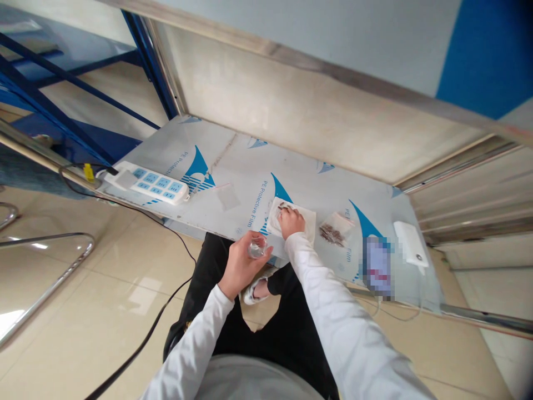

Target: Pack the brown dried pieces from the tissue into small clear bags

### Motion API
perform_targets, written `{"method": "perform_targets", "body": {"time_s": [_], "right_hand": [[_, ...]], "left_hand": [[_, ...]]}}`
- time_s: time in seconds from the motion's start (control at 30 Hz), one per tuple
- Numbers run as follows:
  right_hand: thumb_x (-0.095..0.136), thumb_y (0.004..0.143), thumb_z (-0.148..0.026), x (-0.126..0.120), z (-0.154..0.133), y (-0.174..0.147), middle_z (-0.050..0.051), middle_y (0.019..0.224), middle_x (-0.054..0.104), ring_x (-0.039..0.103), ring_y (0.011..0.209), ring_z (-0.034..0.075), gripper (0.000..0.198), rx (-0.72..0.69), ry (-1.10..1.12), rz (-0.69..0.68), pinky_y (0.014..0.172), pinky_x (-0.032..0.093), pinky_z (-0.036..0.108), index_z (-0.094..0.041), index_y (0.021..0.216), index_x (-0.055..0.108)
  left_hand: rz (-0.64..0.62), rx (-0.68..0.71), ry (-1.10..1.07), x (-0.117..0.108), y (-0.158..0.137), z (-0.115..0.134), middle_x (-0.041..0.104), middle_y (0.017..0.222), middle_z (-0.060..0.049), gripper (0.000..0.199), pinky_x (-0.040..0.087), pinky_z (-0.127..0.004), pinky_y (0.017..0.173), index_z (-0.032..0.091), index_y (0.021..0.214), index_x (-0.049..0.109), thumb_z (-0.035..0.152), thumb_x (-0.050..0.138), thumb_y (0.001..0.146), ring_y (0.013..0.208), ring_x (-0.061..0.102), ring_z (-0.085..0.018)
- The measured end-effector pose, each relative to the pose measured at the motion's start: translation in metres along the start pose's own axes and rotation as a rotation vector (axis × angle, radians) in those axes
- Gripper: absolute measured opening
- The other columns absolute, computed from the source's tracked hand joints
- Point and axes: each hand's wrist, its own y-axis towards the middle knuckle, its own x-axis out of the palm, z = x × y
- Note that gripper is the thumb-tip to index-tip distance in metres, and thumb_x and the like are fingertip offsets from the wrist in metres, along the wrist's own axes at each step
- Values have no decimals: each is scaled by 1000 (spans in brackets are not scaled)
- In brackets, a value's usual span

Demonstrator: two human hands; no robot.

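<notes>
The left hand (pixel 241 264) grips a small clear plastic cup (pixel 257 248) at the table's near edge. Just beyond and right of it, the right hand (pixel 291 221) rests with fingers curled on a white paper sheet (pixel 307 218) carrying small dark pieces (pixel 284 206); whether it pinches any I cannot tell.

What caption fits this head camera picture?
Left hand holds a small clear bag; right hand rests on a white cloth.

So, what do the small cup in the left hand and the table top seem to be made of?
The cup looks like clear plastic or glass: the left hand shows through it. The table top seems to be sheet metal under a printed protective film, grey and slightly shiny.
</notes>
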Motion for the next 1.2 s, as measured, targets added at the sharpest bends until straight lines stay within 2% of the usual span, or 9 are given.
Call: {"method": "perform_targets", "body": {"time_s": [0.13, 0.27, 0.37, 0.47, 0.67, 0.87, 1.0, 1.07, 1.2], "right_hand": [[55, 82, -16, -25, -6, -10, 12, 92, 72, 63, 86, 24, 18, 19, 58, 21, 75, 47, 33, -16, 89, 71], [58, 85, -30, -80, -27, -65, 3, 87, 71, 61, 68, 15, 19, -107, 450, 171, 65, 49, 26, -20, 97, 69], [63, 82, -23, -114, -46, -110, 1, 82, 71, 60, 68, 14, 13, -254, 604, 138, 66, 50, 26, -22, 92, 70], [63, 81, -16, -123, -54, -128, 2, 78, 71, 61, 73, 17, 13, -322, 559, 87, 71, 51, 29, -21, 90, 71], [58, 87, -21, -119, -46, -125, 5, 91, 72, 63, 85, 19, 17, -331, 494, 21, 81, 50, 33, -20, 98, 71], [64, 83, -34, -117, -41, -108, 3, 85, 73, 65, 75, 17, 17, -349, 606, -58, 70, 52, 28, -22, 92, 73], [60, 85, -27, -79, -9, -49, 5, 87, 72, 62, 66, 13, 19, -167, 469, 113, 67, 50, 26, -17, 95, 71], [61, 82, -18, -52, 11, -16, 7, 94, 71, 62, 69, 14, 21, -156, 224, 59, 69, 50, 25, -14, 100, 70], [58, 80, -13, -16, 34, 20, 8, 95, 70, 61, 85, 18, 19, -216, 101, 4, 82, 46, 29, -15, 94, 72]], "left_hand": [[10, 9, 18, 1, 0, 1, 67, 77, 1, 19, 49, -23, 69, 19, 89, 56, 30, 65, 76, 70, 64, -13], [14, 28, -1, 1, 1, 3, 67, 79, 1, 20, 49, -23, 71, 19, 90, 56, 28, 66, 75, 72, 64, -13], [-25, 68, -43, 3, 1, 9, 67, 83, 1, 20, 48, -23, 71, 19, 90, 56, 20, 65, 72, 76, 65, -14], [-51, 103, -60, 6, 0, 15, 67, 85, 0, 20, 48, -23, 71, 20, 89, 56, 13, 61, 71, 78, 65, -14], [-71, 102, -65, 8, -3, 16, 67, 87, -1, 22, 48, -25, 72, 20, 89, 57, 13, 61, 68, 79, 64, -16], [-35, 69, -40, 2, -4, 8, 67, 84, 0, 20, 48, -24, 71, 20, 88, 56, 17, 64, 70, 77, 64, -15], [36, 18, -4, -7, -4, 3, 66, 78, 1, 16, 47, -22, 68, 20, 86, 56, 28, 65, 75, 70, 63, -13], [42, 0, 8, -11, -6, 0, 67, 79, 1, 17, 47, -22, 68, 20, 86, 56, 30, 65, 76, 70, 63, -12], [46, -27, 24, -17, -10, -5, 67, 80, 0, 18, 48, -22, 68, 19, 88, 57, 31, 65, 77, 70, 63, -13]]}}
